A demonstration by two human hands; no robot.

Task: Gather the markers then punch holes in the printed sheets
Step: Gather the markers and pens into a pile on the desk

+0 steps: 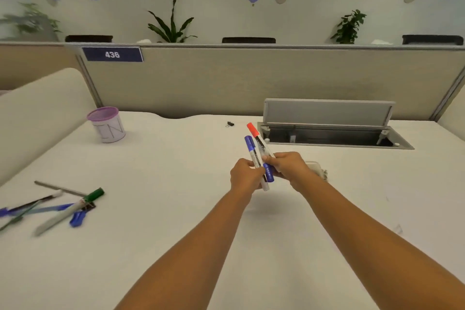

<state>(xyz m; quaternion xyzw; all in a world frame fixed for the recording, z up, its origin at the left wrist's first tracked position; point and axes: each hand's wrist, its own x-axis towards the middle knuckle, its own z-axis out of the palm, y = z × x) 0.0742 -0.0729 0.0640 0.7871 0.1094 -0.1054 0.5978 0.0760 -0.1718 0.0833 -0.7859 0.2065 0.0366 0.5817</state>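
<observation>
Both hands meet above the middle of the white table [176, 246]. The left hand [245, 176] is closed around the lower barrels of a bundle of markers. The right hand [289, 166] is closed on the same bundle from the other side, thumb and fingers pressed against the barrels. The bundle tilts up and away from the person. Within it, the blue-capped marker [249, 145] and the red-capped marker [254, 131] point upward side by side. A third marker with a blue cap [268, 175] points downward between the hands.

A pale object [318, 170] lies on the table just behind the right hand; it is too hidden to identify. A small black binder clip [230, 124] rests farther back. To its right, a grey cable hatch [327, 123] in the table stands open.

At the left edge of the table lies a loose pile: a green-capped marker [73, 207], several blue pens [78, 218] and a thin grey ruler [59, 187], overlapping. A purple mesh cup [107, 124] stands upright at the far left, near the partition [226, 80]. The printed sheets are not in view.
</observation>
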